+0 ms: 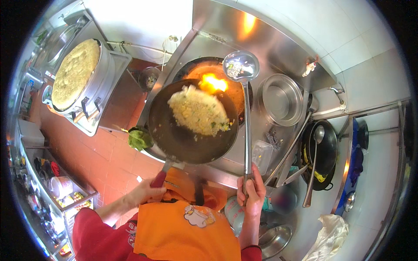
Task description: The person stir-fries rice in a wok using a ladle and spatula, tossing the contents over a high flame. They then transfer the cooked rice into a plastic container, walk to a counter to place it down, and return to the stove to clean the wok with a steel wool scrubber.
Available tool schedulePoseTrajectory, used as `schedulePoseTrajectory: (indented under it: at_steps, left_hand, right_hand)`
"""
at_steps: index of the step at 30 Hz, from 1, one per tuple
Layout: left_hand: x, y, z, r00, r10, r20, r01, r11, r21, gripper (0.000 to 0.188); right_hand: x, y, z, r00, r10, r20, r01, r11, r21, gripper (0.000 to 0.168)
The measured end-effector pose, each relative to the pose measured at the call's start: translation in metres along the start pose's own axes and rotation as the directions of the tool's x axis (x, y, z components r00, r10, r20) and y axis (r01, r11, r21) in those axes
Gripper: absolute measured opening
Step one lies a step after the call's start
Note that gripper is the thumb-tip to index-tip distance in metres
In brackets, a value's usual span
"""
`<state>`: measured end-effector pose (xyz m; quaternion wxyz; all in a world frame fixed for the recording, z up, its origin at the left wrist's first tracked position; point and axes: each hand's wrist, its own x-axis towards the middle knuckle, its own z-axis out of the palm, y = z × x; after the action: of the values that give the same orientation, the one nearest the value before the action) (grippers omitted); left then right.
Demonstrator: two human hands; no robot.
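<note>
My left hand (147,192) is closed around the red handle of a dark wok (202,151), which is raised over the near-left part of the burner. Fried rice (199,112) with bits of egg and green pieces is spread in a mass over the wok, slightly blurred. Behind the wok's far rim a bright flame (214,83) burns at the round burner (202,69). My right hand (251,191) grips the long handle of a steel ladle (241,65). Its bowl is up beyond the wok, to the right of the flame, with some rice grains in it.
Steel basins (281,99) stand on the stove right of the burner, near a clear plastic tray (261,156) and a scouring pad (273,138). Further right are black woks (321,146) with a ladle across. At left, a large flatbread (76,73) tops a metal pot. Green leaves (139,137) lie left of the wok.
</note>
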<state>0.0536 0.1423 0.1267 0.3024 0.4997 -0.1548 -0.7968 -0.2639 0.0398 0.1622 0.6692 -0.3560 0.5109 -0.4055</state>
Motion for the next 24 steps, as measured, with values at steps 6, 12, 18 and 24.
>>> schedulePoseTrajectory:
  at_steps: [6, 12, 18, 24]
  left_hand:
    - [0.102, 0.059, 0.001, 0.994, 0.112, 0.006, -0.11, 0.987, -0.114, 0.025]
    - [0.04, 0.0, -0.01, 0.996, 0.09, -0.009, -0.088, 0.987, 0.138, 0.02]
    - [0.011, 0.008, -0.01, 0.993, -0.06, 0.105, 0.078, 0.982, -0.171, 0.018]
    - [0.115, 0.044, 0.011, 0.982, 0.188, 0.002, -0.187, 0.982, -0.039, 0.019]
  right_hand:
    - [0.025, 0.012, 0.03, 1.0, 0.0, 0.021, -0.001, 0.999, 0.037, 0.049]
    - [-0.003, 0.034, 0.002, 0.99, -0.122, 0.065, 0.117, 0.991, 0.069, 0.048]
    - [-0.014, 0.045, 0.0, 0.998, -0.059, -0.017, 0.06, 0.992, 0.114, 0.047]
    - [-0.004, 0.036, 0.026, 0.998, -0.013, -0.055, 0.022, 0.988, 0.155, 0.047]
